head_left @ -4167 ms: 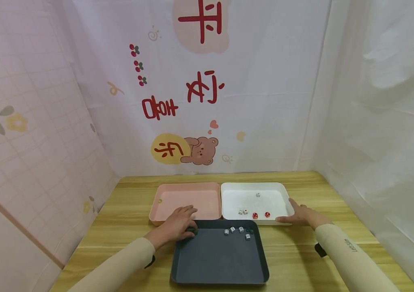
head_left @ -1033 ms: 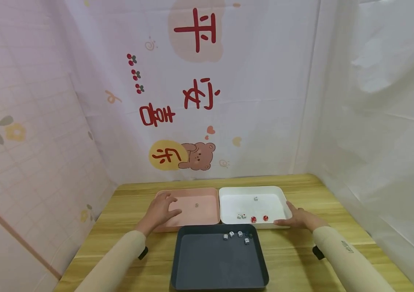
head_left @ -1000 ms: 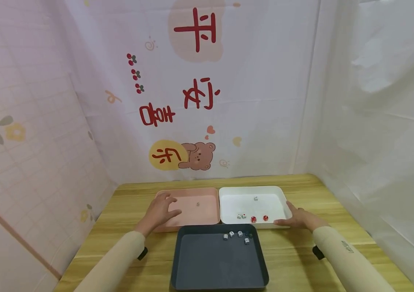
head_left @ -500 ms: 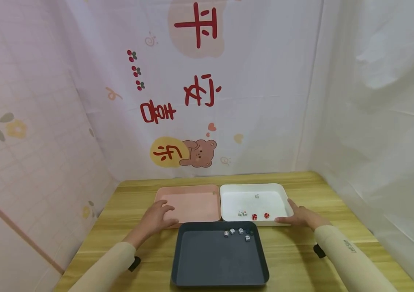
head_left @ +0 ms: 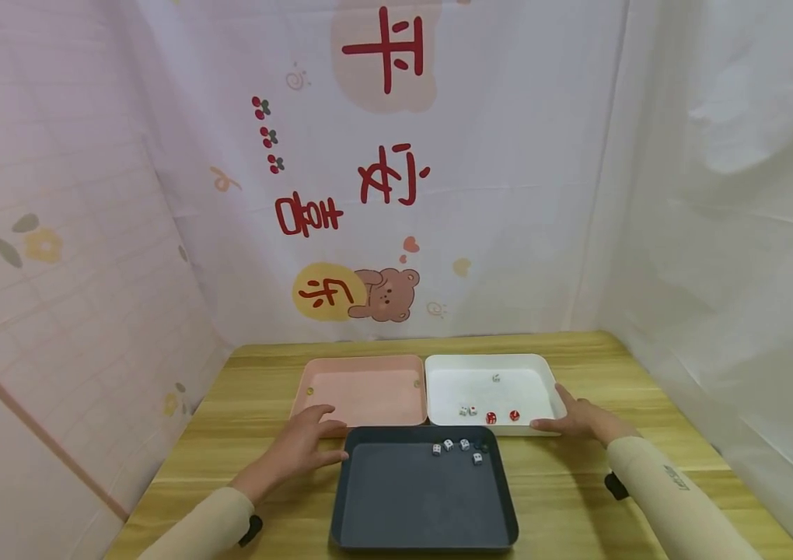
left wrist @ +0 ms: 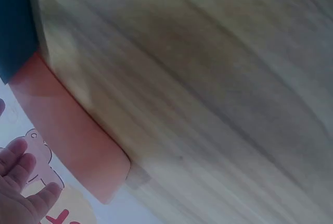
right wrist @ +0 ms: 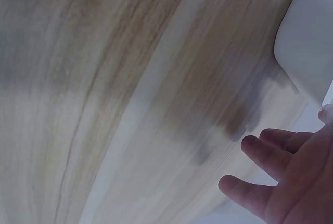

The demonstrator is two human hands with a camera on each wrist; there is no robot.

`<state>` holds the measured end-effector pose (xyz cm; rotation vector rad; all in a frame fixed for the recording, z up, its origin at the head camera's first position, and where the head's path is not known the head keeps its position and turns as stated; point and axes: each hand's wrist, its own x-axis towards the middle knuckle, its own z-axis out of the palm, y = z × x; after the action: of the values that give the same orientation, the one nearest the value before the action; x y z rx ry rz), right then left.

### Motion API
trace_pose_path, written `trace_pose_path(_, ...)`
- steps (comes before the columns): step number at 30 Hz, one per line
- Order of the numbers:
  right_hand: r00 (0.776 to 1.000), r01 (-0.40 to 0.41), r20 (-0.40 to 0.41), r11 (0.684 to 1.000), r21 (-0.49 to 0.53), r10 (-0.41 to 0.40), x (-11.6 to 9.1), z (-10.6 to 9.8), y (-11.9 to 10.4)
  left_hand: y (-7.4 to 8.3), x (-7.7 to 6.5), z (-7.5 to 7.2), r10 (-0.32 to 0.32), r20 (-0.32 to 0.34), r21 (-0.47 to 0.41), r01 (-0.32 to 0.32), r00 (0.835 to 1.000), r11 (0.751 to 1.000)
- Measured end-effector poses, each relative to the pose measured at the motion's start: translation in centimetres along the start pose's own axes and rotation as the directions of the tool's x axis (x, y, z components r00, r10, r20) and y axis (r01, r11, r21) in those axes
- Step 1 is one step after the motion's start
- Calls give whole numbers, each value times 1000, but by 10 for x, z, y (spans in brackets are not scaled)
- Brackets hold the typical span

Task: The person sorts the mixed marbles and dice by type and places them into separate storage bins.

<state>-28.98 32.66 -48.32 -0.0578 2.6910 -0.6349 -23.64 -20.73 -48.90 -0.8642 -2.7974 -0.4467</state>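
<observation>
1. My left grip (head_left: 305,445), wide and empty, is at the dark tray (head_left: 424,498)'s ten o'clock; a careless bump could scatter its white dice (head_left: 465,445) at one o'clock.
2. My right grip (head_left: 578,418), also wide, might shove the white tray (head_left: 515,395).

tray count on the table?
3: pink tray at back left, white tray beside it at back right, dark gray tray in front. No others visible.

Three trays (head_left: 424,505) on the bench (head_left: 557,498): two small yellowish pieces (head_left: 309,391) in the pink, two red dice (head_left: 490,418) and three pale dice (head_left: 497,378) in the white, four white dice (head_left: 448,445) plus uncountable dark pieces (head_left: 483,448) in the dark.
</observation>
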Motion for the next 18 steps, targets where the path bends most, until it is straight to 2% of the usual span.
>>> trace_pose_path(18,999,37,-4,999,-2,-37,-1,-2,-1,-6,-14,3,73,93,26,-76,993,997)
